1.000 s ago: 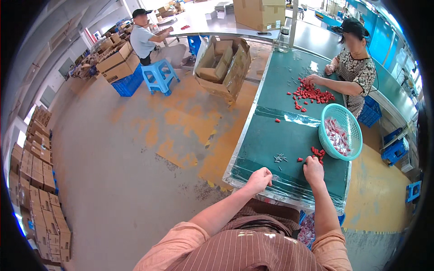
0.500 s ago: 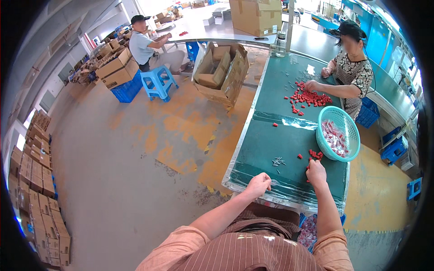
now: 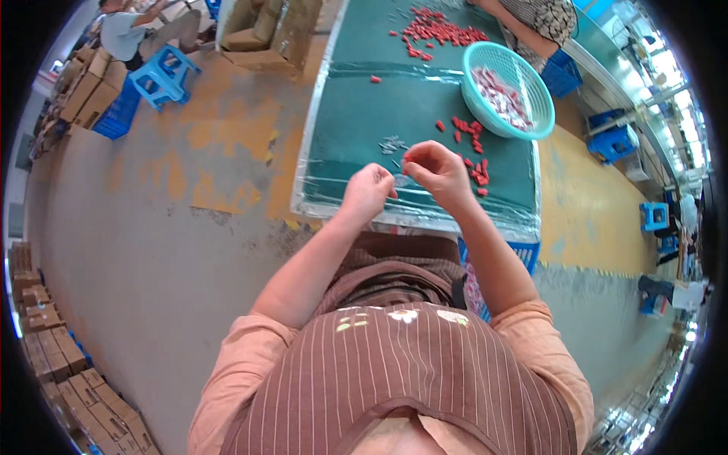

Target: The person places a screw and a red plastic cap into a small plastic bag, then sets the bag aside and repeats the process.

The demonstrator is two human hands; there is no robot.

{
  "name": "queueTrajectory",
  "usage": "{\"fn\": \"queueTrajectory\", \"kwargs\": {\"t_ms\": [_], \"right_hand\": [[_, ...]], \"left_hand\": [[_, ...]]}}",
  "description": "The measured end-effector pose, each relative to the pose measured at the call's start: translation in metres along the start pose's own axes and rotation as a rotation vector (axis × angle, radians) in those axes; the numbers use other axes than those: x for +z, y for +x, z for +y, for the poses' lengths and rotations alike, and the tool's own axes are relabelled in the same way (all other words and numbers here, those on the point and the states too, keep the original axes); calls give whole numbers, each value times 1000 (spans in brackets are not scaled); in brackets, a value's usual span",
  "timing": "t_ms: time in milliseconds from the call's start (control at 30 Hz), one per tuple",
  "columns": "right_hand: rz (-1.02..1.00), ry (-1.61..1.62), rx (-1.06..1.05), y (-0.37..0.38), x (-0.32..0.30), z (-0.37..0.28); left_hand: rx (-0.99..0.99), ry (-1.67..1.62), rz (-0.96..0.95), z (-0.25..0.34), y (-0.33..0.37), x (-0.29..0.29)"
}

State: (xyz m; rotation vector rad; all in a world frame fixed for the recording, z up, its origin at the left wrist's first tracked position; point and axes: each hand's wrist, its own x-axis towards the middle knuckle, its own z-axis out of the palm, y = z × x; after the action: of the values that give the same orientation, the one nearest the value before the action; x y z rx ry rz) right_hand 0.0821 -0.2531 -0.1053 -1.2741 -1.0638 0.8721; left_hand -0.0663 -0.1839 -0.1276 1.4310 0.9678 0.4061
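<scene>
Over the near part of the green table [image 3: 356, 121], my two hands are close together. My right hand [image 3: 441, 178] pinches a small red cylindrical piece [image 3: 407, 160] between thumb and fingers. My left hand [image 3: 368, 193] is closed in a pinch beside it. A thin, clear bit of plastic [image 3: 400, 180] shows at its fingertips, its outline hard to make out. Just beyond the hands lies a small pile of grey metal pins [image 3: 392, 144]. Several loose red pieces [image 3: 479, 171] are scattered to the right of my right hand.
A turquoise basket [image 3: 472, 91] with red pieces in clear wrapping stands at the table's right. Farther off lies a large red heap [image 3: 444, 30], beside a co-worker's arm [image 3: 516, 26]. A blue stool [image 3: 161, 76] and an open carton [image 3: 280, 53] stand left of the table.
My right hand has lifted a red piece from the near pile and brought it left, beside my left hand. The view has tilted down and shifted right.
</scene>
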Motion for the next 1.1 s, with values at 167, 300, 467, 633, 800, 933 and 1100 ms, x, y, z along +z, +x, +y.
{"fn": "queueTrajectory", "kwargs": {"t_ms": [167, 300, 467, 633, 800, 933, 1100], "right_hand": [[68, -335, -162, -23, 9, 6], [47, -591, -256, -35, 4, 6], [120, -545, -233, -38, -3, -5], [-17, -823, -213, -41, -2, -28], [-155, -1035, -327, -37, -2, -26], [-70, -974, -338, -37, -2, -35], [-169, -1078, -417, -41, -5, -21]], "left_hand": [[-118, -244, -115, 1, -9, 13], [-155, -381, -142, -4, -14, 19], [-117, -218, -91, -5, -15, 19], [25, 6, -34, -4, -15, 20], [122, 50, -39, -9, -13, 24], [42, 41, -53, -9, -12, 21], [-101, -204, -185, -3, -12, 19]]}}
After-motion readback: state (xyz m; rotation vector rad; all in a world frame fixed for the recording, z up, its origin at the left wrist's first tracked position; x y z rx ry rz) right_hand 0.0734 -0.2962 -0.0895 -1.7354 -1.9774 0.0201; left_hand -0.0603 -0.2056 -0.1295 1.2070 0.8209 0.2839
